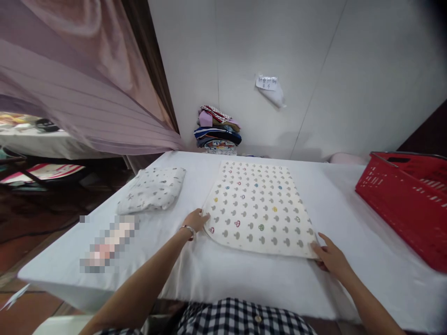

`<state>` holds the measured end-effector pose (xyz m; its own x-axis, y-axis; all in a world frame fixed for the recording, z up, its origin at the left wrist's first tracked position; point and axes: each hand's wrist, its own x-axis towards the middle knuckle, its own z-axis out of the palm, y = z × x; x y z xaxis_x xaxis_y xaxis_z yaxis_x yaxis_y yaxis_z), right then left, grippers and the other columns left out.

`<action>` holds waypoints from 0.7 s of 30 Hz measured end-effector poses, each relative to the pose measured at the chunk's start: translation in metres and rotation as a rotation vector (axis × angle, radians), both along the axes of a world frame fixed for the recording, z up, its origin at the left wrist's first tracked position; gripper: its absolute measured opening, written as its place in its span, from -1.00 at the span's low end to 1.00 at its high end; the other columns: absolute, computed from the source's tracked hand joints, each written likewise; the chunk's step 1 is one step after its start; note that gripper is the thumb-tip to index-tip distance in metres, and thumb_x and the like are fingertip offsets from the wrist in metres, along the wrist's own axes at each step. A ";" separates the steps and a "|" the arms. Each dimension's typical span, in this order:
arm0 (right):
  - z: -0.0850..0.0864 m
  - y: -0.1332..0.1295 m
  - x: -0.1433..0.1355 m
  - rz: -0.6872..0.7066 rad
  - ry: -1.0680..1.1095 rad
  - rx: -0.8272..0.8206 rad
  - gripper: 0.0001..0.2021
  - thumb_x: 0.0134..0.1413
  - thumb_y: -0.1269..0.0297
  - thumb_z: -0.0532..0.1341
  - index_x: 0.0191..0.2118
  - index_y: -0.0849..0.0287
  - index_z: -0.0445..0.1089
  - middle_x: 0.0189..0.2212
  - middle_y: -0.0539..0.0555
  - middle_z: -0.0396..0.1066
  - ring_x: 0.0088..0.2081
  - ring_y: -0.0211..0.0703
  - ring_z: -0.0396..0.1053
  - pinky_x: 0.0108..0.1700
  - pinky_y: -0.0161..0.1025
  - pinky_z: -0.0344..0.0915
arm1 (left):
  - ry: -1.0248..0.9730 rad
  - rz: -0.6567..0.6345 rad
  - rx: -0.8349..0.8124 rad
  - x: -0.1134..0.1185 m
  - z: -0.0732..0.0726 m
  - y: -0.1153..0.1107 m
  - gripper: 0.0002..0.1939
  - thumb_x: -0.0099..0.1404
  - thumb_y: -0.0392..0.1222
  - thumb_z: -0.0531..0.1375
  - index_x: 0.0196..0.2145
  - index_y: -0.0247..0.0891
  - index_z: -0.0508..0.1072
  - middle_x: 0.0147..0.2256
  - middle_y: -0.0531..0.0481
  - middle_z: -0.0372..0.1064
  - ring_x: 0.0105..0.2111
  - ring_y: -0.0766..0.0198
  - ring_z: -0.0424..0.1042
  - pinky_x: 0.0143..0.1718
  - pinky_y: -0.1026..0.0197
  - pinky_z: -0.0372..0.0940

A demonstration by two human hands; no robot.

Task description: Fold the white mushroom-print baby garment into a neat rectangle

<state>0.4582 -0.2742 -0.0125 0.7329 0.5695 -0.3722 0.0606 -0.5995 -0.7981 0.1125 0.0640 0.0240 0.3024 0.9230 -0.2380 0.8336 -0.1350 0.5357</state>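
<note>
A cream cloth printed with grey and coloured mushrooms lies spread on the white-covered table. At its near left edge my left hand, with a bracelet at the wrist, pinches the fabric between thumb and fingers. My right hand has hold of the near right corner, the thumb on top and the fingers curled under. The near edge between my hands sags in a slight curve. Left of it lies a folded white cloth with small dark prints.
A red plastic basket stands at the table's right. Folded clothes are stacked beyond the far edge, by the wall. A pink curtain hangs at the left. A pixelated patch covers something at the table's left.
</note>
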 end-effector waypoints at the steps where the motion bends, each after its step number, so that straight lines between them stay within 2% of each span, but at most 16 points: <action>1: 0.000 -0.001 -0.001 -0.004 0.000 0.037 -0.26 -0.01 -0.05 0.12 0.25 0.12 -0.07 -0.53 -0.06 0.31 -0.63 -0.25 0.27 -0.60 -0.28 0.25 | -0.031 0.017 -0.014 -0.002 0.000 -0.002 -0.67 0.15 -0.05 0.17 -0.15 -0.25 0.41 -0.30 -0.08 0.48 -0.28 0.19 0.46 -0.30 0.27 0.30; 4: -0.002 -0.004 -0.005 0.008 -0.068 0.079 -0.32 -0.01 -0.03 0.11 0.21 0.15 0.02 -0.57 -0.10 0.26 -0.66 -0.29 0.22 -0.64 -0.32 0.16 | -0.156 0.092 -0.109 -0.008 -0.002 -0.004 -0.64 0.17 -0.06 0.16 -0.10 -0.26 0.36 -0.35 -0.04 0.47 -0.42 0.27 0.45 -0.46 0.32 0.31; 7: -0.003 -0.008 -0.008 0.095 -0.180 -0.023 -0.39 0.01 0.01 0.07 0.16 0.18 0.12 -0.60 -0.11 0.25 -0.65 -0.27 0.24 -0.59 -0.31 0.17 | -0.187 0.132 -0.155 -0.016 -0.008 -0.004 -0.64 0.16 -0.06 0.17 -0.12 -0.28 0.36 -0.33 -0.06 0.46 -0.48 0.30 0.43 -0.57 0.36 0.29; 9: -0.003 -0.009 -0.010 0.134 -0.272 -0.091 -0.42 0.03 0.03 0.04 0.15 0.18 0.15 -0.60 -0.10 0.26 -0.61 -0.24 0.28 -0.52 -0.29 0.20 | -0.182 0.128 -0.133 -0.019 -0.012 -0.005 -0.62 0.15 -0.07 0.17 -0.10 -0.28 0.35 -0.32 -0.06 0.46 -0.49 0.31 0.43 -0.57 0.37 0.29; 13: 0.000 -0.009 -0.011 0.213 -0.473 -0.229 -0.44 0.10 0.05 -0.02 0.19 0.21 0.12 -0.53 -0.02 0.35 -0.45 -0.14 0.37 -0.36 -0.24 0.25 | -0.117 0.078 0.016 -0.022 -0.016 -0.010 -0.53 0.14 -0.06 0.17 0.00 -0.25 0.32 -0.25 -0.08 0.45 -0.43 0.28 0.45 -0.48 0.32 0.30; 17: 0.008 -0.009 -0.018 0.265 -0.702 -0.352 -0.45 0.16 0.06 -0.08 0.21 0.22 0.10 -0.32 0.14 0.43 -0.27 -0.02 0.40 -0.26 -0.16 0.26 | -0.086 0.082 0.092 -0.023 -0.018 -0.014 -0.49 0.14 -0.03 0.16 0.03 -0.23 0.31 -0.20 -0.10 0.45 -0.33 0.20 0.47 -0.39 0.26 0.32; 21: 0.009 -0.005 -0.026 0.313 -0.945 -0.173 -0.51 0.19 0.10 -0.09 0.15 0.23 0.19 0.01 0.23 0.29 0.03 0.01 0.25 -0.04 -0.10 0.26 | -0.175 0.142 0.055 -0.024 -0.020 -0.015 -0.46 0.10 0.00 0.19 0.02 -0.25 0.32 -0.21 -0.10 0.44 -0.31 0.19 0.46 -0.40 0.26 0.35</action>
